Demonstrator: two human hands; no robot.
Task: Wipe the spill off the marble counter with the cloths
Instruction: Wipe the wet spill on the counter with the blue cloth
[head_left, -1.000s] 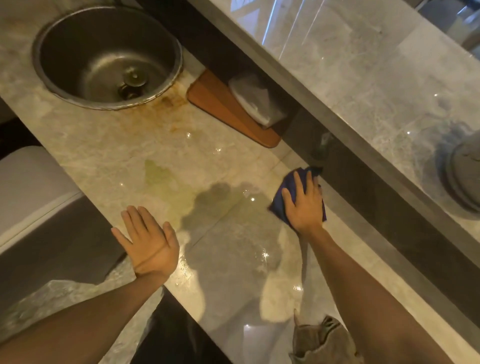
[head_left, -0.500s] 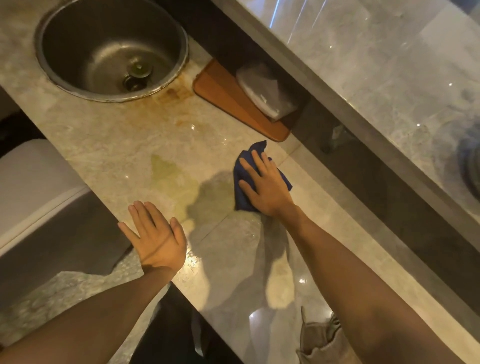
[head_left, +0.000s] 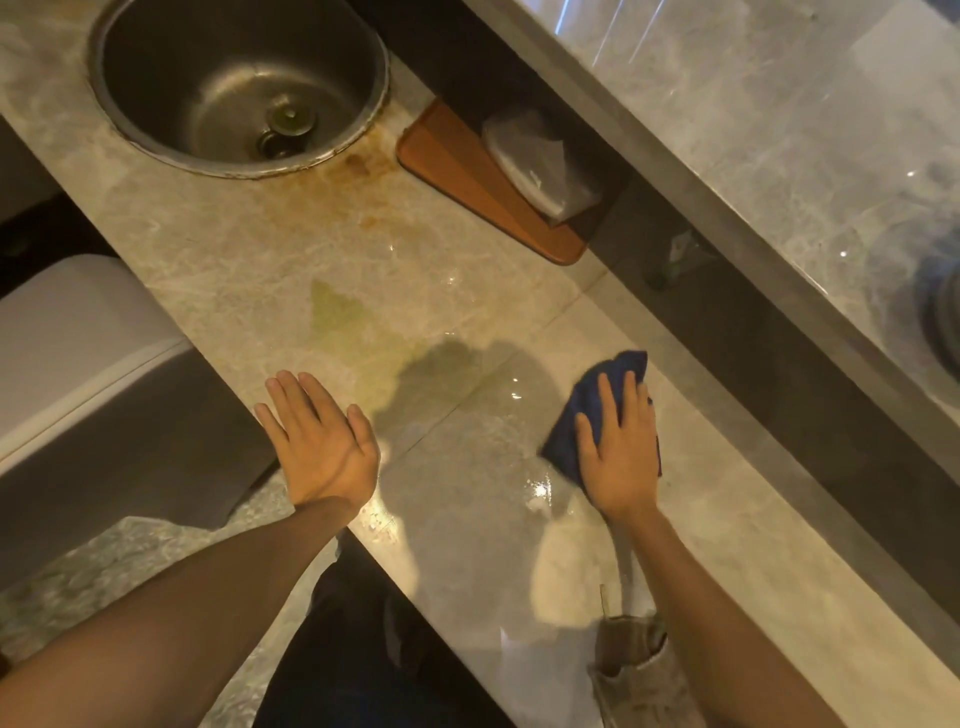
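Observation:
A yellowish-green spill (head_left: 353, 332) spreads over the marble counter (head_left: 218, 249), with a wet sheen toward the right. My right hand (head_left: 618, 457) lies flat on a dark blue cloth (head_left: 613, 384), pressing it onto the counter to the right of the spill. My left hand (head_left: 319, 441) rests palm down at the counter's front edge, fingers apart and holding nothing. A crumpled grey cloth (head_left: 639, 670) lies on the counter beside my right forearm.
A round steel sink (head_left: 156, 67) is set in the counter at the upper left, with rusty stains below its rim. A wooden board (head_left: 457, 171) carrying a wrapped bundle (head_left: 540, 161) sits under a raised marble shelf (head_left: 727, 104). A white appliance (head_left: 67, 332) stands below left.
My right hand slid the blue cloth left toward the spill, then back to the right and toward me. My left hand stayed at the counter edge.

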